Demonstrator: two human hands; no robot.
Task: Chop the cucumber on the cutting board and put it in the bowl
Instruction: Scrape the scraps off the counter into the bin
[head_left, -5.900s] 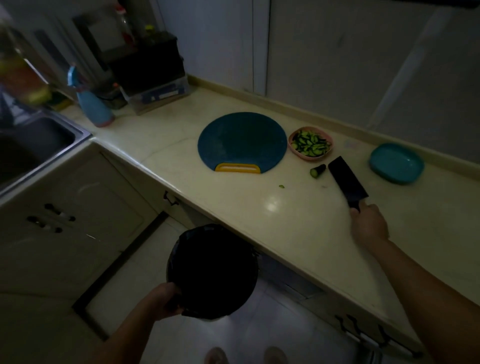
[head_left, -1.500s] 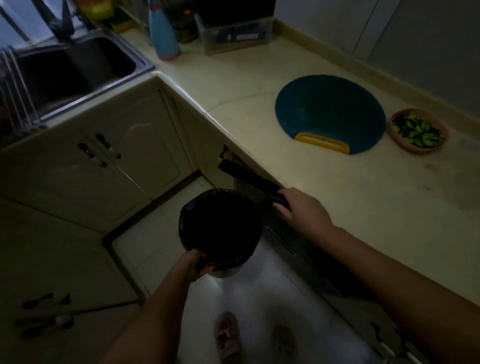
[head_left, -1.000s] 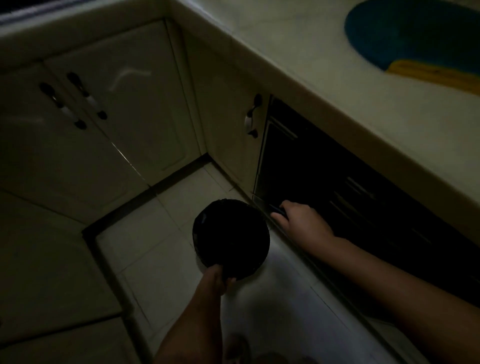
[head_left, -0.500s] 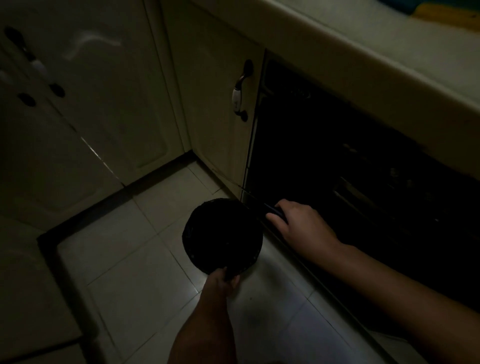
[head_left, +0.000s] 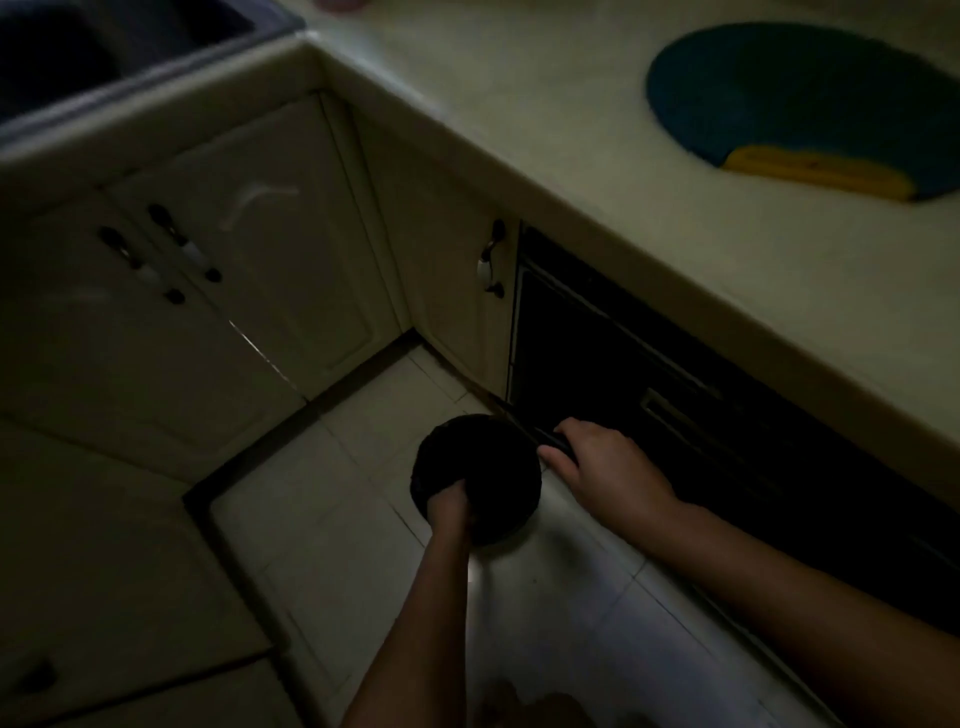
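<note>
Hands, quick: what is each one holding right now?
Left hand: grip closed on the rim of the bin.
Right hand: grip closed on the knife, by its handle.

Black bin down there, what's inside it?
Only a dark interior shows in the black bin. The left hand grips its near rim, covering part; the right hand holds a knife beside it. Any contents are lost in shadow.

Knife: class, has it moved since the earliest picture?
Yes. The knife has gone down: from the countertop, right of the cutting board, to below its edge, held by the right hand beside the black bin.
</note>
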